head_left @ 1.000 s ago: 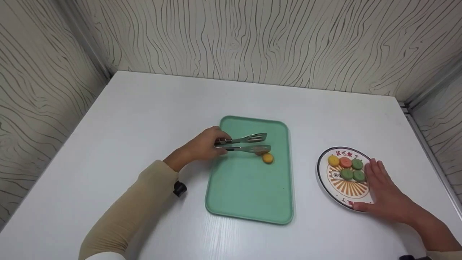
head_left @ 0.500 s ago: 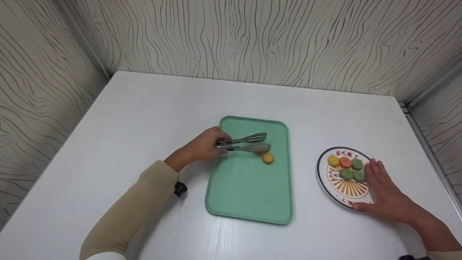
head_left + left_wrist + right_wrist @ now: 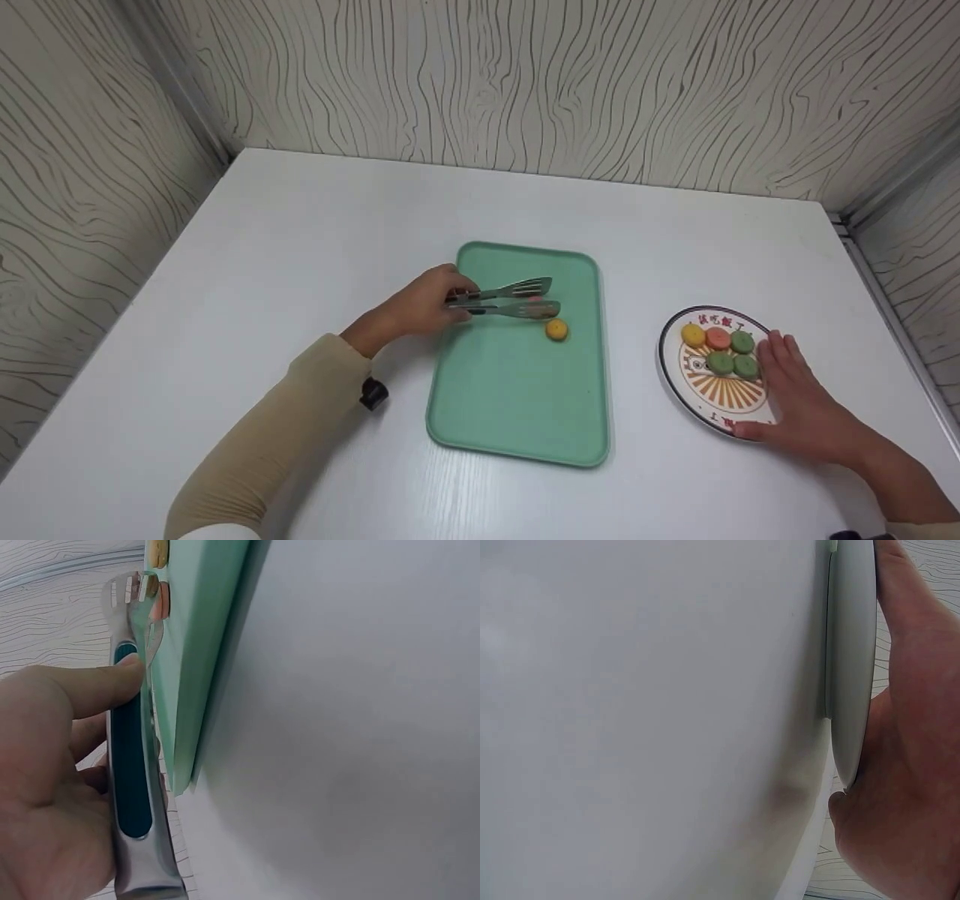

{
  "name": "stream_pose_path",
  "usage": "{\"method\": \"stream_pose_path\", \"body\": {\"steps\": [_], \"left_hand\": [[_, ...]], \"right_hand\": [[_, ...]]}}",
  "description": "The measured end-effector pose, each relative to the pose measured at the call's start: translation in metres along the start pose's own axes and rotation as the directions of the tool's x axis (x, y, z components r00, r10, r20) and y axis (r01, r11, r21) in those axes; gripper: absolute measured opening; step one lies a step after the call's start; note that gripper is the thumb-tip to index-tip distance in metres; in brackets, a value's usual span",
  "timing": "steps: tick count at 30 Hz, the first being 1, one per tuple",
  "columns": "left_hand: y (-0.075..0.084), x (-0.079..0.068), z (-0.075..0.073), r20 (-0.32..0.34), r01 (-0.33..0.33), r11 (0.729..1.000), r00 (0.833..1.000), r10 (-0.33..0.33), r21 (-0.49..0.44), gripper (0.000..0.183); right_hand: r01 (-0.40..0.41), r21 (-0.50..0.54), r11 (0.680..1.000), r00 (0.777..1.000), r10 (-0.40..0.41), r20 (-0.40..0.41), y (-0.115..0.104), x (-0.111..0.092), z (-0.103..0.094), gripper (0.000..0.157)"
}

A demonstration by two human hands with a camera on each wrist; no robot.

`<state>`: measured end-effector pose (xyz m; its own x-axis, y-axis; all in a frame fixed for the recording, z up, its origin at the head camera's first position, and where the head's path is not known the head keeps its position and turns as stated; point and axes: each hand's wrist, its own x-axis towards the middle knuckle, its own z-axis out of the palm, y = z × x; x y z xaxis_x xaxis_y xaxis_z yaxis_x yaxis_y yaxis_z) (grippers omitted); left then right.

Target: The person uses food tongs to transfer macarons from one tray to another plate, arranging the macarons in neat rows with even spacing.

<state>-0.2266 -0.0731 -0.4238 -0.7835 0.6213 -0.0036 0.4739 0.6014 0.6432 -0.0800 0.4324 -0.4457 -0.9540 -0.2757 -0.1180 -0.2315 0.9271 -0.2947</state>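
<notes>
My left hand (image 3: pixel 433 300) grips a pair of metal tongs (image 3: pixel 504 307) by their handles, its thumb on the dark green inlay (image 3: pixel 133 765) in the left wrist view. The slotted blades stand slightly apart over a green tray (image 3: pixel 517 405). A pink macaron (image 3: pixel 160 606) lies at the blades, mostly hidden behind them from above; whether they squeeze it, I cannot tell. Just beside the blades sits a yellow macaron (image 3: pixel 556 329). My right hand (image 3: pixel 806 409) rests against the right rim of a round plate (image 3: pixel 679 390), fingers straight, thumb at its near edge.
On the plate lie a yellow macaron (image 3: pixel 693 335), an orange-pink macaron (image 3: pixel 718 337) and several green macarons (image 3: pixel 721 363). Tray and plate stand apart on a white table (image 3: pixel 337 217). Wood-patterned panels (image 3: pixel 487 82) border the table's back and sides.
The tongs' blades have shifted slightly to the left, and a bit of pink macaron now shows between them. My right hand and the plate have stayed put.
</notes>
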Motion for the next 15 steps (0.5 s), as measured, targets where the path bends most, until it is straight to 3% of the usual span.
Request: {"method": "stream_pose_path", "body": {"steps": [7,15], "left_hand": [[0.0008,0.0006,0.0033,-0.018,-0.031,0.999,0.999,0.032,0.024,0.028],[-0.0019,0.0023,0.009,-0.061,-0.023,0.999,0.998,0.026,0.042,0.024]], "right_hand": [[-0.005,-0.001,1.0,1.0,0.005,0.007,0.0015,0.0001,0.0014,0.122],[-0.012,0.006,1.0,1.0,0.012,0.015,0.0008,0.0003,0.0005,0.122]]}}
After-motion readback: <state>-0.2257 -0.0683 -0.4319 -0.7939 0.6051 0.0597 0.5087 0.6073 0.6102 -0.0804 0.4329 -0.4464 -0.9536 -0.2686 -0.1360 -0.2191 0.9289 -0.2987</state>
